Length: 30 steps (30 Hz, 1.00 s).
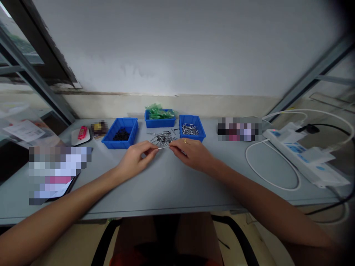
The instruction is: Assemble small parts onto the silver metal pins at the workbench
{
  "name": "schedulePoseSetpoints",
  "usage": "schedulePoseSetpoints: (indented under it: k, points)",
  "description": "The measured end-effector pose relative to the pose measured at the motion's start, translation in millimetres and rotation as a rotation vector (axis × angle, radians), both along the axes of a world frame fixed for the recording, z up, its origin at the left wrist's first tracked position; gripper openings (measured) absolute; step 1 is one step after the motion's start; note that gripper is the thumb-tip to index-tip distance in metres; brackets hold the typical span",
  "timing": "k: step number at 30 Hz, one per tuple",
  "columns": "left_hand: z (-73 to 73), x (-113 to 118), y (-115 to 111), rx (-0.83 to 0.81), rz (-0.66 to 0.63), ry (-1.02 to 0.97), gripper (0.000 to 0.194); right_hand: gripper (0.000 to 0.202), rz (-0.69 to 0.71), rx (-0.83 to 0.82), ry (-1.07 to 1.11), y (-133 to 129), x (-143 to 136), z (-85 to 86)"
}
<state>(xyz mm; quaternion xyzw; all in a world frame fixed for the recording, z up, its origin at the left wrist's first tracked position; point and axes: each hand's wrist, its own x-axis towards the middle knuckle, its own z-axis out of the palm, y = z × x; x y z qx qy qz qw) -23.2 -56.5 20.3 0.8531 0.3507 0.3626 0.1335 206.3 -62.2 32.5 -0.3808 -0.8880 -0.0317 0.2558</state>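
Hands, two: left hand (135, 159) and right hand (195, 153), meeting above the worktop (172, 184). Grip, left: thumb and fingertips pinched together on one end of a thin metal piece (163, 148). Grip, right: fingertips closed on its other end (one gold-coloured ring (185, 141) on this hand).

Thin metal piece, one: held level between the two hands, at the near edge of the pile.

Pile (163, 138), one: loose silver and dark slender pieces, at twelve o'clock from the fingertips, just beyond them; too many and too small to count.

Blue bins, three. First, left bin (133, 135), at ten o'clock from the hands, holding dark small parts (121, 135). Second, middle bin (160, 122), at twelve o'clock behind the pile, holding green plastic (156, 111). Third, right bin (200, 129), at two o'clock, holding silver pieces (190, 129) (again beyond counting).

Power strip (307, 159), one: at three o'clock, well apart, with white cable (273, 185) looped beside it.

Pink item (82, 132), one: between nine and ten o'clock, lying on one pale dish-like object (76, 140).

Blurred patches, three: contents unreadable.
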Motion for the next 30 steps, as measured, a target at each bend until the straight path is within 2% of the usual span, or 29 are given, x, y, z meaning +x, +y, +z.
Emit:
schedulePoseSetpoints:
  k: [10, 19, 26, 30]
  points:
    - [2.7, -0.5, -1.1, -0.056, 0.008, 0.073, 0.028, 0.033, -0.019, -0.073, -0.138, 1.7, -1.5, -1.1]
    - [1.0, 1.2, -1.8, -0.041, -0.015, 0.042, 0.022, 0.035, -0.048, -0.104, -0.152, 2.4, -1.5, -1.3]
    - [-0.7, -0.8, 0.6, -0.008, -0.009, 0.077, 0.025, 0.026, -0.003, -0.083, -0.008, 1.7, -1.6, -0.2]
    - [-1.3, -0.8, 1.3, -0.009, -0.005, 0.082, 0.027, 0.021, 0.078, -0.073, -0.03, 0.6, -1.0, 0.8]
